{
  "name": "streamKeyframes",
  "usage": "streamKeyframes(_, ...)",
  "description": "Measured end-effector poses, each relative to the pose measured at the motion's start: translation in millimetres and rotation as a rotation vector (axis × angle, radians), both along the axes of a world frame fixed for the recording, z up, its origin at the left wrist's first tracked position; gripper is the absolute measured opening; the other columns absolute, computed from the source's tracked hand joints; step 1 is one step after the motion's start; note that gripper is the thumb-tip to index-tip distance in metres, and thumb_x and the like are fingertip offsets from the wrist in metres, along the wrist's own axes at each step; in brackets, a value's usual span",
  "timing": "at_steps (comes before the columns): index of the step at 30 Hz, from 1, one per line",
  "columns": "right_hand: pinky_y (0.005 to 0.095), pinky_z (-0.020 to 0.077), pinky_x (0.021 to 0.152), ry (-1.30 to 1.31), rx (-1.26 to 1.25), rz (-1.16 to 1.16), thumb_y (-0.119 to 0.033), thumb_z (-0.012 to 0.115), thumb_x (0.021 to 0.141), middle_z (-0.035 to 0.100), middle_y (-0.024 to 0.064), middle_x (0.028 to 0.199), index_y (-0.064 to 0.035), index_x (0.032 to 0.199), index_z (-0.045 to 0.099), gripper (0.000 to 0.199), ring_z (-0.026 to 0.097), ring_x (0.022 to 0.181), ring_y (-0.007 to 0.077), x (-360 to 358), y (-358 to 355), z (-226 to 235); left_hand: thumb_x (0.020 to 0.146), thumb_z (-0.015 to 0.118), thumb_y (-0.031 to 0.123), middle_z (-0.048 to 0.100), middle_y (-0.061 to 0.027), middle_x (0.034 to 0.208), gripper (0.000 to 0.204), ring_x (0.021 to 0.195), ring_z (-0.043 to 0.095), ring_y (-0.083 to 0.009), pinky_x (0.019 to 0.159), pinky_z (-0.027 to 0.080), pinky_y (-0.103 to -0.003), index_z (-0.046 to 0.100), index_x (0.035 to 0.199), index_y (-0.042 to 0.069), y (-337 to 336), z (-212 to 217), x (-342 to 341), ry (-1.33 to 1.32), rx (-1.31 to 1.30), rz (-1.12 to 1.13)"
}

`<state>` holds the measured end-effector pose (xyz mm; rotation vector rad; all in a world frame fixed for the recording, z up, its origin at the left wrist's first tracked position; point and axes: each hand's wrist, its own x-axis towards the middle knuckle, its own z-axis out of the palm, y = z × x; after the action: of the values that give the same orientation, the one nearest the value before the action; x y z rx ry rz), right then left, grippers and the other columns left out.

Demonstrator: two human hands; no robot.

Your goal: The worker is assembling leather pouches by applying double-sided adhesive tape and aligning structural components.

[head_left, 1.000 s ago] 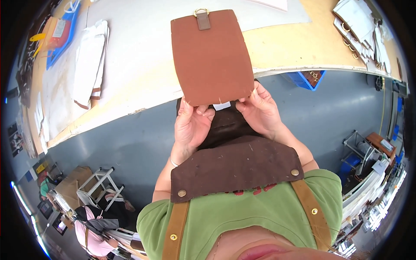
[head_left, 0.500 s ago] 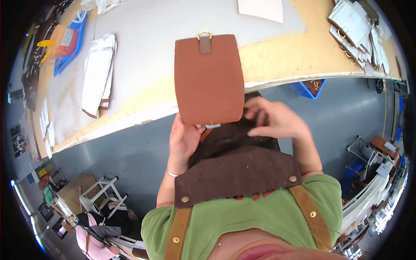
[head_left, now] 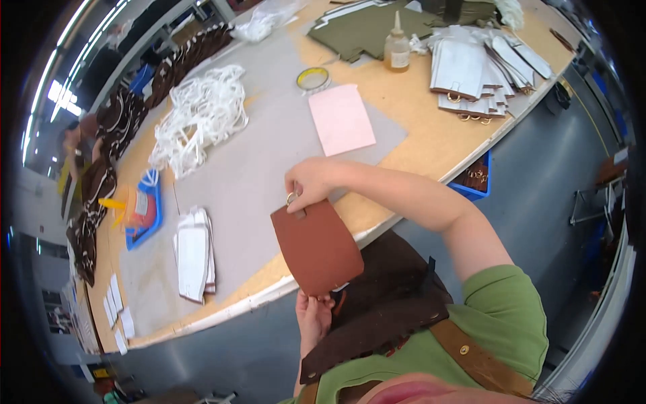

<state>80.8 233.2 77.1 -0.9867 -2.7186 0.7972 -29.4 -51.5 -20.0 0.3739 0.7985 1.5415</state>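
Observation:
A brown leather panel [head_left: 319, 249] with a rounded lower end is held over the table's near edge. At its top, a small dark tab [head_left: 300, 213] carries a gold D-ring [head_left: 291, 198]. My right hand [head_left: 313, 183] reaches across from the right and pinches the panel's top at the ring and tab. My left hand [head_left: 313, 314] grips the bottom edge from below, thumb and fingers closed on it. A pink sheet [head_left: 341, 120] lies on the table just beyond my right hand.
Left of the panel lies a stack of white-backed pieces [head_left: 193, 256], with a blue tray [head_left: 153, 212] holding a red container beyond. White tape [head_left: 202, 118] is heaped farther back. A glue bottle [head_left: 397, 54], a tape roll [head_left: 313, 79] and white ringed pieces [head_left: 461, 67] lie far right.
My right hand has gone from beside the panel's lower right to its top and closed there. My left hand still holds the bottom. The view has turned, showing more of the table.

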Motion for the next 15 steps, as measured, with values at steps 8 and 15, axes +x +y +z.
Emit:
streamKeyframes(8,0.0278,0.0456,0.064,0.161,-0.593,0.125,-0.024,0.071,0.073,0.063,0.0056,0.079,-0.004,0.087,0.057,0.028,0.058,0.074,0.0139,31,1,34,0.084,0.061,0.011,0.058,-0.0095,0.099,0.025,0.078,0.055,-0.0147,0.063,0.045,-0.026,0.049,0.106,0.004,12,-6,-16,0.312,0.12,-0.311)
streamKeyframes(15,0.0222,0.0451,0.059,0.687,0.575,-0.362,-0.012,0.069,0.075,0.058,-0.0013,0.072,-0.006,0.082,0.056,0.015,0.056,0.068,0.0078,173,-32,152,0.081,0.066,0.016,0.053,-0.0119,0.111,0.049,0.077,0.054,-0.0129,0.06,0.046,-0.022,0.043,0.121,0.001,31,34,-8,0.406,0.118,-0.317)
